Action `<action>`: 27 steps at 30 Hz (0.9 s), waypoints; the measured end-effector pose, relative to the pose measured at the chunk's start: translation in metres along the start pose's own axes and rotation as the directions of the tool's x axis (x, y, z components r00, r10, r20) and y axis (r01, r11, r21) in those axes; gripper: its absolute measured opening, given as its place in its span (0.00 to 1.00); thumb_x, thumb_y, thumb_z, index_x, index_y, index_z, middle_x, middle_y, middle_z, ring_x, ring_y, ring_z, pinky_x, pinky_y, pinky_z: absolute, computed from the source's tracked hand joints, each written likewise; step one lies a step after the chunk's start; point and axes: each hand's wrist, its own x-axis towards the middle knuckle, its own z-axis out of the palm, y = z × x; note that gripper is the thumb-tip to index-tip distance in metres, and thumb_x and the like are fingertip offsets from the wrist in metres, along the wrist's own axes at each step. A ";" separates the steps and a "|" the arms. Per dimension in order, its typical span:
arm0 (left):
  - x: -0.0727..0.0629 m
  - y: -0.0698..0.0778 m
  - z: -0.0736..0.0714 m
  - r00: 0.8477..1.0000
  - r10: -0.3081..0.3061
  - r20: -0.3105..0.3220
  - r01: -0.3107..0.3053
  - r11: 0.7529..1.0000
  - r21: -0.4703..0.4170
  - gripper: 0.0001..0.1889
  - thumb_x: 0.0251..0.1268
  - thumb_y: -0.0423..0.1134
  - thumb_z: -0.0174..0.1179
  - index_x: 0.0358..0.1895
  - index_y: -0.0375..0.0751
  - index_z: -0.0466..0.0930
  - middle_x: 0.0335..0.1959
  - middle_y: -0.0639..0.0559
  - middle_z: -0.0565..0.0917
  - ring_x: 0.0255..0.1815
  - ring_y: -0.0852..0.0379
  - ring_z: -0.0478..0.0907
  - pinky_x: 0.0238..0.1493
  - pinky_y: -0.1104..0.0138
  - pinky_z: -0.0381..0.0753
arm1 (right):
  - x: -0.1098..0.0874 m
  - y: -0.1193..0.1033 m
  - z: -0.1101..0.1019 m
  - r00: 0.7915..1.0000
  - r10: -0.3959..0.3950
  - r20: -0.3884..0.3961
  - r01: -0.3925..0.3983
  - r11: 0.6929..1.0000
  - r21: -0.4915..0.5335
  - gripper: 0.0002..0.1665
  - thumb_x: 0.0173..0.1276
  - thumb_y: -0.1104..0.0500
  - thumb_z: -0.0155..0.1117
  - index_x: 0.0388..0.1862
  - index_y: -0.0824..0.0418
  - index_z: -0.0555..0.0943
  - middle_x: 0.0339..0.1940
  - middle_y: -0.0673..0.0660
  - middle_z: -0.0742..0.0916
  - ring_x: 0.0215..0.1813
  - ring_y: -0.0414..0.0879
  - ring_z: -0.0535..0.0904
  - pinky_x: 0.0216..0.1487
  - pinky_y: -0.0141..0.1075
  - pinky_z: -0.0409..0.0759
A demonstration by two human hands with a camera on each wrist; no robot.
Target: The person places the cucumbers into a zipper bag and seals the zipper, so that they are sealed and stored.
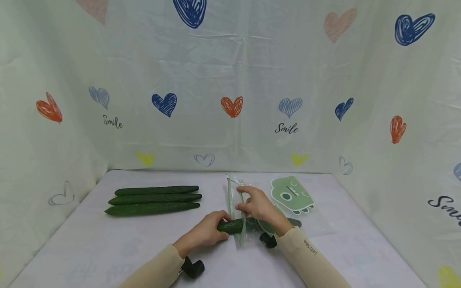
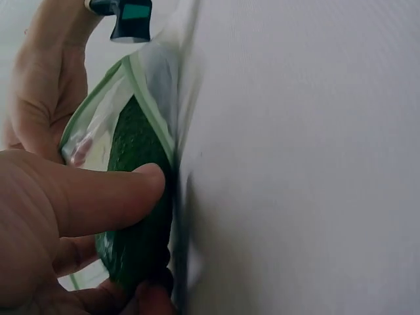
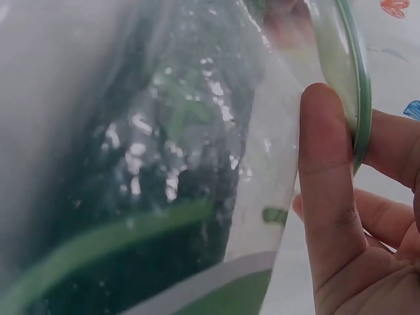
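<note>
A dark green cucumber (image 1: pixel 230 227) lies mostly inside a clear zip bag (image 1: pixel 320 224) printed with a green cartoon figure (image 1: pixel 293 196). My left hand (image 1: pixel 209 230) grips the cucumber's near end, outside the bag's mouth, with the thumb along its upper side in the left wrist view. The bag's green-edged mouth gapes around the cucumber (image 2: pixel 138 141). Above it, my right hand (image 1: pixel 259 204) pinches the green zip edge (image 3: pixel 363 85) between thumb and fingers. In the right wrist view, the covered part of the cucumber shows through the shiny plastic.
Three more cucumbers (image 1: pixel 155 198) lie side by side at the back left of the white table (image 1: pixel 119 248). A pale curtain (image 1: pixel 194 132) with printed hearts hangs behind and at both sides. A dark wrist camera (image 1: pixel 194 269) sits at my left wrist, another (image 1: pixel 268 240) at the right.
</note>
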 end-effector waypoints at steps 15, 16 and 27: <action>-0.013 -0.008 -0.015 1.000 -0.002 -0.009 0.002 1.000 -0.026 0.15 0.58 0.36 0.66 0.50 0.43 0.80 0.29 0.56 0.81 0.29 0.62 0.75 0.31 0.64 0.73 | 0.000 -0.001 0.001 1.000 0.005 0.011 -0.005 1.000 -0.006 0.36 0.60 0.60 0.70 0.67 0.63 0.70 0.14 0.51 0.81 0.19 0.43 0.78 0.22 0.38 0.77; -0.013 -0.008 -0.015 1.000 -0.009 -0.012 0.008 0.999 -0.035 0.15 0.59 0.36 0.66 0.50 0.43 0.80 0.29 0.56 0.81 0.29 0.62 0.75 0.32 0.64 0.74 | 0.000 -0.001 0.001 1.000 0.007 0.011 -0.007 1.000 -0.007 0.35 0.60 0.60 0.70 0.66 0.62 0.70 0.14 0.51 0.81 0.19 0.43 0.78 0.22 0.38 0.77; -0.015 -0.005 -0.008 0.990 -0.128 -0.061 0.098 0.929 -0.356 0.14 0.57 0.28 0.65 0.48 0.32 0.79 0.24 0.49 0.82 0.22 0.54 0.82 0.26 0.65 0.80 | 0.000 -0.001 0.001 1.000 0.008 0.003 -0.008 1.000 -0.007 0.35 0.60 0.60 0.70 0.66 0.64 0.70 0.13 0.51 0.81 0.18 0.43 0.78 0.21 0.38 0.76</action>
